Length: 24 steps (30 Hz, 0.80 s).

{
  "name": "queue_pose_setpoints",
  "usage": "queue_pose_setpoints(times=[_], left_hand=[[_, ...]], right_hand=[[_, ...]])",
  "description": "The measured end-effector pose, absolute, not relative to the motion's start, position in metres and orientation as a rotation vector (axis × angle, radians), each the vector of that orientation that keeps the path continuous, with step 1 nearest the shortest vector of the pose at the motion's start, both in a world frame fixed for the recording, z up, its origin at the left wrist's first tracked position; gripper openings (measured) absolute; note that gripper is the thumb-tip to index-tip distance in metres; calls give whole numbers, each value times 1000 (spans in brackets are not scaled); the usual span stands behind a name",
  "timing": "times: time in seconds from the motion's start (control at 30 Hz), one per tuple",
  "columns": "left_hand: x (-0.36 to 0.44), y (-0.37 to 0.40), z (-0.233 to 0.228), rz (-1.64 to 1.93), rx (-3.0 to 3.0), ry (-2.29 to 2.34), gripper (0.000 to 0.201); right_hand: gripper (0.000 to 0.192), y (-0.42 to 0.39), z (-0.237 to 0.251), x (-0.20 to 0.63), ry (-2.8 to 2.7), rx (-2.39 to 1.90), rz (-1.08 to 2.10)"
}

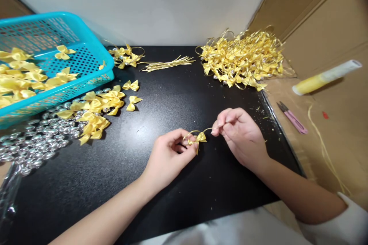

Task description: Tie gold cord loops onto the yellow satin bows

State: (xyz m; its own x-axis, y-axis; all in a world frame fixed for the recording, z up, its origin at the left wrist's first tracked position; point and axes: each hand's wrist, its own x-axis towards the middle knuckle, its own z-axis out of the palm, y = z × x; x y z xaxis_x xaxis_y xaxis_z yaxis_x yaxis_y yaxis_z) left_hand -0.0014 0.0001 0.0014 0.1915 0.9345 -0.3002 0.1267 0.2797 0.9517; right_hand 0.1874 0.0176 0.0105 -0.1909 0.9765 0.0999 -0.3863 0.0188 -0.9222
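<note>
Between the thumb and fingers of my left hand (174,153) is a yellow ribbon bow (201,137), held just above the black table. A gold cord (208,129) loops around by the bow. Its free end runs to my right hand (241,134), whose thumb and fingertips pinch it. Part of the bow is hidden by my left fingers. Loose yellow bows (133,103) lie on the table to the left of my hands, beyond my left hand.
A turquoise basket (94,46) of bows stands at left, silver beads (37,141) before it. Gold cord lengths (169,63) lie at the back, beside a heap of corded bows (241,57). Pink-handled snips (293,118) and a tube (326,77) lie right on cardboard.
</note>
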Motion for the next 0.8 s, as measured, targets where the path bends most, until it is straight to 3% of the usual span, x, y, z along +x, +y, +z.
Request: queue_pose_setpoints(times=[0.3, 0.57, 0.8], left_hand=[[-1, 1, 5, 847, 1133, 1208, 9], [-1, 1, 5, 866, 1088, 1212, 5], [-1, 3, 8, 836, 1068, 1211, 12]], right_hand=[[11, 19, 14, 190, -1106, -719, 1591], [2, 14, 14, 192, -1298, -674, 1404], [6, 12, 16, 188, -1392, -662, 1362]])
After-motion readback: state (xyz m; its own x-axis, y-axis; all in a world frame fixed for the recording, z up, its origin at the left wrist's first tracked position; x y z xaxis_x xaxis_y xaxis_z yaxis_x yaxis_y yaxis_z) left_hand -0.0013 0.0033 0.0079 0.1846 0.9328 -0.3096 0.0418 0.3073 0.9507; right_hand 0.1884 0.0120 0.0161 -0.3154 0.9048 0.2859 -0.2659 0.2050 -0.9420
